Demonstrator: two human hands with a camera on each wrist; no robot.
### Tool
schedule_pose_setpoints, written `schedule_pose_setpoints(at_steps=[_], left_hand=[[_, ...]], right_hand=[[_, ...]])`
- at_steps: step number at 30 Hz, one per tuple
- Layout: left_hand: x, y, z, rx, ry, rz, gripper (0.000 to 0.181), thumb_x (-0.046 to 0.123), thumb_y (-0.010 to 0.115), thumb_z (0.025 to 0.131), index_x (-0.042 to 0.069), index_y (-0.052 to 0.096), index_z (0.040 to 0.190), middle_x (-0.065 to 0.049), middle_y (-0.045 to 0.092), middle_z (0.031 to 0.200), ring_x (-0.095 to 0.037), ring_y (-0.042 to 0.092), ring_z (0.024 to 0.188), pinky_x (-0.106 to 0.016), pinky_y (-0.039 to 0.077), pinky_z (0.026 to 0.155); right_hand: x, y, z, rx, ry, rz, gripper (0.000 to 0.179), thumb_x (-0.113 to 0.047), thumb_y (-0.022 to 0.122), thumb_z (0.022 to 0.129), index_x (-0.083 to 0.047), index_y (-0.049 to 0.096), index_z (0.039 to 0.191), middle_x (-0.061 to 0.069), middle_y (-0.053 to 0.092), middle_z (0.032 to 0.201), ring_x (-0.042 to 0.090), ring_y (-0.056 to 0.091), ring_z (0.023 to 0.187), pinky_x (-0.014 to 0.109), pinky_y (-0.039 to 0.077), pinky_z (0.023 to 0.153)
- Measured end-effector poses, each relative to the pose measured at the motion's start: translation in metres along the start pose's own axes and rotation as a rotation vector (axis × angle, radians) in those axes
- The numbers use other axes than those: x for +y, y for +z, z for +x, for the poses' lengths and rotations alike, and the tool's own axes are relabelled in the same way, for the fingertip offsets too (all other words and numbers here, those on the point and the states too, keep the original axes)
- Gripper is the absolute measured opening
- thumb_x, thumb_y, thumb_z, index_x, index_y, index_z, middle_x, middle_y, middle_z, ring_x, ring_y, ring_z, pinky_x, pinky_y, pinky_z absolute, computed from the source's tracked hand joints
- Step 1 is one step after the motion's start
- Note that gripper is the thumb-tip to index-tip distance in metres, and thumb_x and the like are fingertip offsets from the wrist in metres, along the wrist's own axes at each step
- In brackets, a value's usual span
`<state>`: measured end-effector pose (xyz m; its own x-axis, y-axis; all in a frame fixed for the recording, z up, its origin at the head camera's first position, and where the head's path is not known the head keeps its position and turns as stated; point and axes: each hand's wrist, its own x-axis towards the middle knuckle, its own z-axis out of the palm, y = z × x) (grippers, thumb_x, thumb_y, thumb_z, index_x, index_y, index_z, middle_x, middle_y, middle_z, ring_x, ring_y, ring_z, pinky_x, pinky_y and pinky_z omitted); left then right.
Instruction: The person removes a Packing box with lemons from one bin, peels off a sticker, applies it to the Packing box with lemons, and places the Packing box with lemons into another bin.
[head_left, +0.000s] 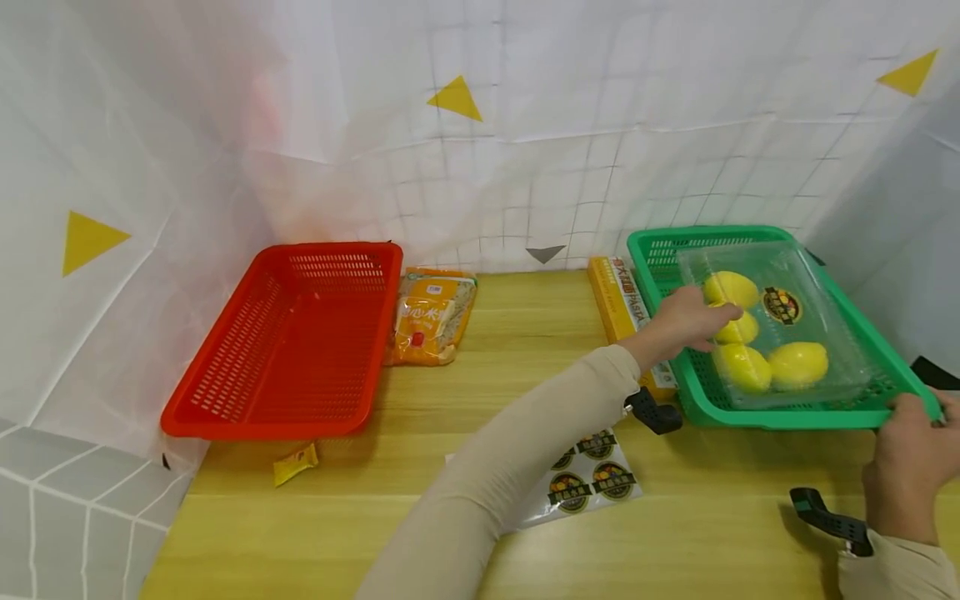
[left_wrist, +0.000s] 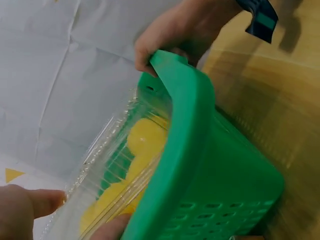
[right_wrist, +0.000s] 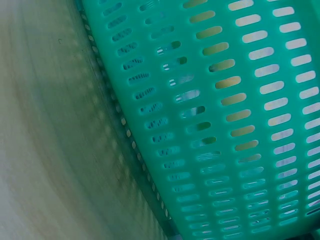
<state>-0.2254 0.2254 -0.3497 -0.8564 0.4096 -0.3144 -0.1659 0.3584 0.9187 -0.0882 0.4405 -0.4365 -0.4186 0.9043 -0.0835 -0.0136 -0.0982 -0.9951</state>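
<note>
A green plastic basket (head_left: pixel 701 400) stands at the right of the table. Inside it, slightly tilted, lies a clear plastic box (head_left: pixel 780 258) of several yellow lemons (head_left: pixel 798 365), with a round black and gold sticker (head_left: pixel 782 306) on its lid. My left hand (head_left: pixel 686 321) pinches the box by its left side; thumb and a finger show on either side of the edge in the left wrist view. With my right hand (head_left: pixel 911 446) I grip the basket's rim at the near right corner. Only the basket's slotted wall (right_wrist: pixel 225 115) fills much of the right wrist view.
At the left stands a red basket (head_left: pixel 288 354), with an orange food packet (head_left: pixel 431 321) beside it. A small yellow wrapped snack (head_left: pixel 296 464) lies in front. A pasta box (head_left: pixel 617 296) touches the green basket's left side. A sheet of round stickers (head_left: pixel 592 483) lies partly under my left arm.
</note>
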Motion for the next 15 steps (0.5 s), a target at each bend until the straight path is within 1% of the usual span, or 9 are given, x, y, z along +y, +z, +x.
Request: schedule_pose_setpoints(at_steps=[1, 3, 5, 7, 8, 10, 11, 13, 15], left_hand=[[-0.0004, 0.0004, 0.0007, -0.004, 0.008, 0.039, 0.037, 0.034, 0.070, 0.102, 0.004, 0.064, 0.122, 0.002, 0.066, 0.089, -0.017, 0.073, 0.073, -0.029, 0.059, 0.066], [-0.0016, 0.0011, 0.0025, -0.016, 0.028, 0.115, 0.037, 0.036, 0.067, 0.103, 0.001, 0.069, 0.111, -0.002, 0.055, 0.062, -0.016, 0.072, 0.069, -0.029, 0.057, 0.058], [-0.0023, 0.0019, 0.0035, -0.021, 0.034, 0.180, 0.050, 0.039, 0.064, 0.105, -0.006, 0.065, 0.128, -0.006, 0.045, 0.048, -0.015, 0.071, 0.065, -0.030, 0.053, 0.051], [-0.0024, 0.0031, 0.0039, -0.017, 0.030, 0.215, 0.066, 0.039, 0.061, 0.106, -0.002, 0.043, 0.154, -0.006, 0.047, 0.047, -0.015, 0.070, 0.064, -0.032, 0.049, 0.046], [-0.0024, 0.0035, 0.0041, -0.016, 0.028, 0.230, 0.068, 0.040, 0.060, 0.106, -0.002, 0.040, 0.156, -0.006, 0.046, 0.046, -0.015, 0.070, 0.062, -0.033, 0.047, 0.043], [-0.0020, 0.0049, 0.0038, -0.022, 0.023, 0.261, 0.079, 0.040, 0.058, 0.107, 0.005, 0.017, 0.165, -0.004, 0.046, 0.046, -0.016, 0.065, 0.055, -0.032, 0.041, 0.040], [-0.0017, 0.0056, 0.0033, -0.027, 0.021, 0.279, 0.081, 0.041, 0.057, 0.108, 0.007, 0.011, 0.166, -0.003, 0.045, 0.046, -0.015, 0.060, 0.049, -0.032, 0.037, 0.038], [-0.0014, 0.0070, 0.0025, -0.044, 0.021, 0.298, 0.083, 0.041, 0.055, 0.108, 0.006, 0.006, 0.165, -0.002, 0.041, 0.045, -0.015, 0.047, 0.040, -0.031, 0.032, 0.037], [-0.0012, 0.0081, 0.0017, -0.057, 0.024, 0.308, 0.082, 0.040, 0.054, 0.109, 0.003, 0.005, 0.165, -0.001, 0.037, 0.044, -0.015, 0.033, 0.035, -0.031, 0.028, 0.037]], right_hand=[[0.0002, 0.0001, -0.0003, 0.001, 0.004, -0.009, 0.031, -0.008, 0.045, 0.100, -0.026, 0.058, 0.120, -0.005, 0.040, 0.109, 0.008, 0.038, 0.074, 0.012, 0.033, 0.051], [0.0008, 0.0004, -0.0007, -0.002, 0.004, -0.017, 0.032, -0.008, 0.045, 0.100, -0.027, 0.059, 0.121, -0.006, 0.040, 0.109, 0.009, 0.037, 0.074, 0.013, 0.032, 0.052], [0.0015, 0.0007, -0.0014, -0.006, -0.002, -0.019, 0.032, -0.008, 0.045, 0.100, -0.026, 0.060, 0.121, -0.005, 0.040, 0.108, 0.009, 0.035, 0.072, 0.014, 0.031, 0.052], [0.0020, 0.0009, -0.0025, -0.013, -0.009, -0.020, 0.031, -0.008, 0.045, 0.101, -0.026, 0.059, 0.122, -0.004, 0.040, 0.106, 0.010, 0.032, 0.070, 0.015, 0.029, 0.052], [0.0022, 0.0010, -0.0031, -0.016, -0.013, -0.021, 0.031, -0.008, 0.044, 0.101, -0.025, 0.059, 0.122, -0.004, 0.039, 0.105, 0.011, 0.031, 0.069, 0.016, 0.028, 0.053], [0.0025, 0.0008, -0.0043, -0.019, -0.014, -0.020, 0.032, -0.008, 0.043, 0.101, -0.025, 0.058, 0.123, -0.003, 0.039, 0.104, 0.011, 0.029, 0.068, 0.017, 0.026, 0.053], [0.0025, 0.0006, -0.0048, -0.019, -0.012, -0.023, 0.032, -0.008, 0.043, 0.101, -0.025, 0.058, 0.124, -0.003, 0.039, 0.104, 0.012, 0.028, 0.068, 0.017, 0.026, 0.053], [0.0025, 0.0000, -0.0052, -0.016, -0.005, -0.029, 0.032, -0.009, 0.043, 0.101, -0.026, 0.057, 0.125, -0.003, 0.039, 0.104, 0.012, 0.027, 0.069, 0.018, 0.025, 0.054], [0.0029, -0.0003, -0.0047, -0.013, -0.005, -0.032, 0.031, -0.009, 0.043, 0.101, -0.026, 0.057, 0.124, -0.004, 0.039, 0.104, 0.012, 0.027, 0.070, 0.018, 0.025, 0.054]])
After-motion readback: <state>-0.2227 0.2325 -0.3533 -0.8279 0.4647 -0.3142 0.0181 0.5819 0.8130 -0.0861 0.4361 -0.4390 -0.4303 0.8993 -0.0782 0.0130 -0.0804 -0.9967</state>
